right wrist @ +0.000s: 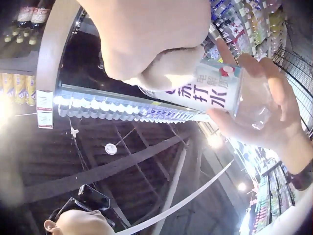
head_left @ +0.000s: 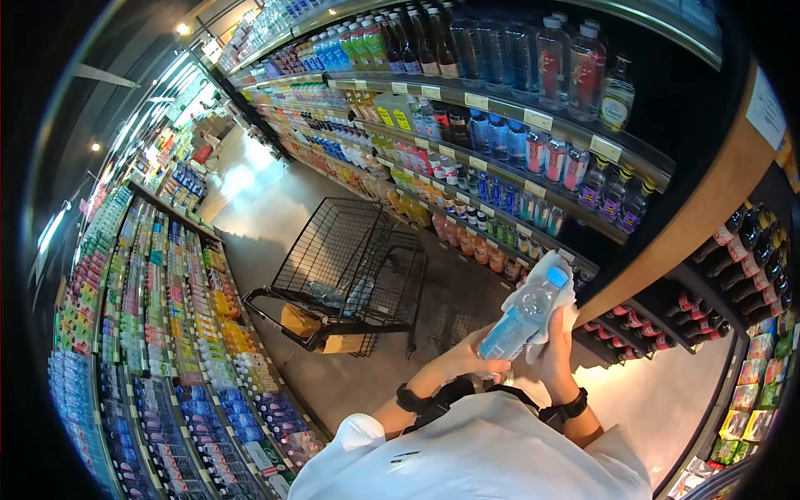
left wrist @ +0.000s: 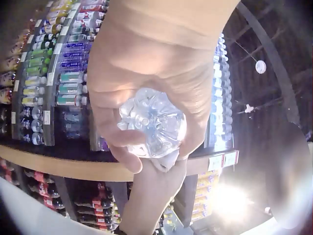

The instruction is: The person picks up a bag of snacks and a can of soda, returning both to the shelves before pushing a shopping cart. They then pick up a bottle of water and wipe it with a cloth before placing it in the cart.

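Note:
A clear bottle with a blue cap and pale blue label (head_left: 518,321) is held tilted in front of the chest. Its lower end is gripped by the left hand (head_left: 468,357), whose fingers curl round the clear base (left wrist: 152,122) in the left wrist view. A white cloth (head_left: 542,292) lies around the bottle's far side near the cap, and the right hand (head_left: 553,357) holds it there. Seen from the right wrist, the right hand (right wrist: 151,39) covers the cap end, and the left hand (right wrist: 274,117) stays round the base, beside the printed label (right wrist: 215,88).
A black wire cart (head_left: 333,258) with bottles inside and cardboard boxes below stands ahead, left of the hands. Drink shelves (head_left: 500,108) rise ahead and to the right, edged by a wooden panel (head_left: 667,242). Rows of bottles (head_left: 150,333) line the left side.

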### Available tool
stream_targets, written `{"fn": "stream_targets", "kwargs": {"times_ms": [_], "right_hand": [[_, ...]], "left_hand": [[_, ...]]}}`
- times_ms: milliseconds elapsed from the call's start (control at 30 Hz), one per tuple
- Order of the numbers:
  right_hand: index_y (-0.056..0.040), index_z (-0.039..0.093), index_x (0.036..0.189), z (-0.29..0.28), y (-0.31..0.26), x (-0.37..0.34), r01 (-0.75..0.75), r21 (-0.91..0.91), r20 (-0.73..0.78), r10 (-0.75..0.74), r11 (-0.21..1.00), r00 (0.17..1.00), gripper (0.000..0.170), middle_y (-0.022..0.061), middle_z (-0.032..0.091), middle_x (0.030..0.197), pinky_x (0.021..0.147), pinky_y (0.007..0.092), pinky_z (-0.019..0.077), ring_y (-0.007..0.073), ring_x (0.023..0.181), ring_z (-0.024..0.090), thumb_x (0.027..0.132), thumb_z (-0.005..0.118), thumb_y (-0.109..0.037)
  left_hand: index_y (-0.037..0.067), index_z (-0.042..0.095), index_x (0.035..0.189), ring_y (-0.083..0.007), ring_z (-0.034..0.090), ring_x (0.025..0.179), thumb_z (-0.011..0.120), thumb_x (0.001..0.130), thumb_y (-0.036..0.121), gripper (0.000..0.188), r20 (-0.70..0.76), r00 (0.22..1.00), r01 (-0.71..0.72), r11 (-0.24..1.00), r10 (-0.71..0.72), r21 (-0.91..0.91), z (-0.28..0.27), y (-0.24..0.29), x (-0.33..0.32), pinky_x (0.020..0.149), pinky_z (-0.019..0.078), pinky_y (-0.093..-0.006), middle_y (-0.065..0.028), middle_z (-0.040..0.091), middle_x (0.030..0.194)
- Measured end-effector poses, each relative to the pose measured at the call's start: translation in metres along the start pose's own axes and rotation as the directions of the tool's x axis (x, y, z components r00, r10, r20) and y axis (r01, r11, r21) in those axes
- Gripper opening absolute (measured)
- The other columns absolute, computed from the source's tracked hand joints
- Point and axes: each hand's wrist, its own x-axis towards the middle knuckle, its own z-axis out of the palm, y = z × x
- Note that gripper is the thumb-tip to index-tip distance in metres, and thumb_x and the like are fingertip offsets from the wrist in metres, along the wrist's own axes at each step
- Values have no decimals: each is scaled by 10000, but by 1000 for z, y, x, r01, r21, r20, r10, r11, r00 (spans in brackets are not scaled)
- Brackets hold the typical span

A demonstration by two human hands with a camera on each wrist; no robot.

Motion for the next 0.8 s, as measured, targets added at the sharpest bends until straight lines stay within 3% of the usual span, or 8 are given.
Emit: {"fn": "stream_targets", "kwargs": {"times_ms": [133, 300, 367, 467, 533, 633, 733, 800], "right_hand": [[-48, 299, 1557, 9, 1, 9, -7, -58, 59, 10, 998, 998, 848, 187, 459, 1529, 1102, 480, 458, 309, 1377, 496, 963, 652, -540], [-44, 264, 1562, 47, 33, 11, 53, -44, 45, -51, 998, 998, 955, 187, 466, 1504, 1087, 485, 477, 323, 1377, 492, 907, 702, -583], [-38, 289, 1547, 61, 40, 18, 68, -149, 96, -54, 987, 994, 901, 187, 495, 1467, 1072, 475, 493, 320, 1353, 514, 933, 676, -573], [-30, 366, 1511, 44, 58, 33, -284, -30, 107, 286, 958, 952, 768, 186, 538, 1424, 1040, 458, 520, 306, 1273, 578, 986, 628, -525], [-29, 481, 1429, 58, 63, 53, -313, -133, 47, 321, 940, 946, 599, 134, 630, 1296, 956, 404, 559, 240, 1128, 656, 1023, 610, -452], [-56, 536, 1368, 58, 101, 70, -415, -239, -92, 404, 878, 910, 494, 28, 662, 1179, 872, 321, 548, 141, 1035, 655, 1004, 681, -358], [-58, 530, 1384, 84, 125, 67, -258, -695, 135, 475, 671, 870, 499, 0, 625, 1187, 889, 296, 508, 105, 1059, 600, 982, 722, -281], [-43, 449, 1467, 119, 144, 64, -322, -594, 241, 545, 737, 803, 568, 7, 556, 1301, 972, 287, 451, 89, 1174, 517, 1000, 698, -250]], "left_hand": [[14, 474, 1384, -151, 674, 729, 849, 817, 297, 736, 149, 988, -16, 996, 29, -91, -17, -3, 2, 652, 546, -287, -100, 669, 990], [-11, 562, 1269, -171, 694, 802, 834, 799, 331, 641, 213, 974, -29, 978, 75, -209, -39, 7, -4, 710, 548, -270, -92, 682, 992], [-14, 507, 1366, -176, 672, 928, 816, 835, 343, 710, 124, 987, -101, 995, 102, -17, -44, 32, -11, 806, 545, -281, -113, 656, 1120], [-11, 332, 1525, -186, 585, 1148, 756, 917, 355, 827, -91, 931, -334, 925, 354, 182, -52, 26, -18, 965, 498, -318, -135, 556, 1330], [-5, 187, 1596, -193, 504, 1274, 705, 973, 354, 886, -214, 848, -439, 869, 485, 230, -68, 16, -16, 1052, 448, -350, -139, 469, 1446], [4, 34, 1625, -211, 447, 1361, 639, 1029, 330, 910, -378, 809, -444, 889, 450, 108, -115, 14, -27, 1109, 401, -383, -137, 413, 1522], [-16, 386, 1531, -176, 487, 1324, 663, 1012, 282, 659, -501, 734, -484, 871, 458, 87, -151, 40, -49, 1058, 432, -340, -97, 585, 1365], [-21, 574, 1337, -181, 480, 1352, 682, 992, 231, 440, -569, 738, -469, 882, 363, -45, -174, 38, -60, 1071, 411, -348, -77, 648, 1271]]}}
